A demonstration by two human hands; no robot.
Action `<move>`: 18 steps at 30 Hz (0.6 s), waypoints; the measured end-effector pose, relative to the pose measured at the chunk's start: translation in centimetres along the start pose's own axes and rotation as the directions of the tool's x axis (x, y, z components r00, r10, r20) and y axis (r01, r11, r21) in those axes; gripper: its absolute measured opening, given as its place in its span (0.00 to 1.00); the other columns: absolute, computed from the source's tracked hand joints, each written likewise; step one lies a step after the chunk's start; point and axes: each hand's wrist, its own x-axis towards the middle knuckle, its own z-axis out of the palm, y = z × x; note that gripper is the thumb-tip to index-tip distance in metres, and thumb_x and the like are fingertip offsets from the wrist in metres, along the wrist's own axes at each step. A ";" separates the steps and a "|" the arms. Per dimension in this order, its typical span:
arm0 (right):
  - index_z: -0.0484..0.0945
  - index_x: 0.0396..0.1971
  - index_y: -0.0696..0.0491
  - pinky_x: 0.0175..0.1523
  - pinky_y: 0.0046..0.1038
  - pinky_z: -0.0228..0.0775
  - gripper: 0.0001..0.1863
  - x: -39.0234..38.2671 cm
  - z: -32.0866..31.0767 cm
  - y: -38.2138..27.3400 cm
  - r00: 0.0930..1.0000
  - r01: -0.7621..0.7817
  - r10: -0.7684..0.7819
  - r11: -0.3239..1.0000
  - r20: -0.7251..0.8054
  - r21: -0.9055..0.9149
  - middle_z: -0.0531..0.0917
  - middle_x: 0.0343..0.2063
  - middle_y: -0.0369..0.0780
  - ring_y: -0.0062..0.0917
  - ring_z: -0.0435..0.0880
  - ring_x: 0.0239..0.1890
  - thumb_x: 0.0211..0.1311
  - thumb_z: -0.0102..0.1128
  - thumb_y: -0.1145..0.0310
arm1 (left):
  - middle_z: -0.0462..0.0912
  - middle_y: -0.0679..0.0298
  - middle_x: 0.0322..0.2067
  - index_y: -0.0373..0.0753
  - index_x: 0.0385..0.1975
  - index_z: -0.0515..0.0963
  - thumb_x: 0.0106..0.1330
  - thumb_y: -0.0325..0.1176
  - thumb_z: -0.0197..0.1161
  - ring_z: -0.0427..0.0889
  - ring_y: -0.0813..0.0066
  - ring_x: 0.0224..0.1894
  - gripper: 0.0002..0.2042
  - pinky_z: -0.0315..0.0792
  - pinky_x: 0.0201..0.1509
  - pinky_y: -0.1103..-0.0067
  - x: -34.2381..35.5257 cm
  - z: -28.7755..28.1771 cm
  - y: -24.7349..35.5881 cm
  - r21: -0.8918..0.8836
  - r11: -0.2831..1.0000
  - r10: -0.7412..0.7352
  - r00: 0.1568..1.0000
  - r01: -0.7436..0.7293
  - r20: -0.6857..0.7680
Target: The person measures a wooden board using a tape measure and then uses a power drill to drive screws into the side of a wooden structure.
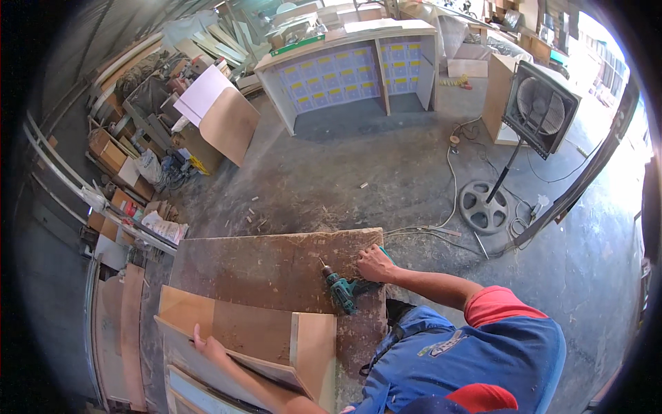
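Note:
A shallow wooden box point(252, 331), its sides pale and its inside brown, lies at the near left of a worn brown workbench point(276, 259). My left hand point(212, 350) is closed over the near panel's edge, one finger pointing up and the others partly hidden. A teal and black cordless drill point(340, 291) rests on the bench to the right of the box, its bit pointing away. Close beside it, at the bench's right edge, my right hand point(376, 265) has its fingers curled around something with a bit of teal showing; the hand covers most of it.
Cables point(441, 229) trail over the floor beyond the bench to a pedestal fan point(541, 107) at right. An open cabinet point(345, 76) stands at the back. Boards point(231, 121) and piled scraps line the left side, behind a metal rail point(134, 231). Small offcuts point(255, 221) litter the floor.

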 end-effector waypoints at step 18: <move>0.85 0.30 0.51 0.47 0.40 0.67 0.15 0.4 0.9 0.0 0.999 -0.015 0.013 0.999 0.051 0.034 0.82 0.37 0.43 0.34 0.83 0.41 0.59 0.56 0.56 | 0.57 0.38 0.69 0.41 0.58 0.78 0.53 0.17 0.47 0.66 0.46 0.69 0.30 0.62 0.72 0.65 0.2 -0.2 -0.1 0.008 0.999 -0.038 0.998 0.038 0.042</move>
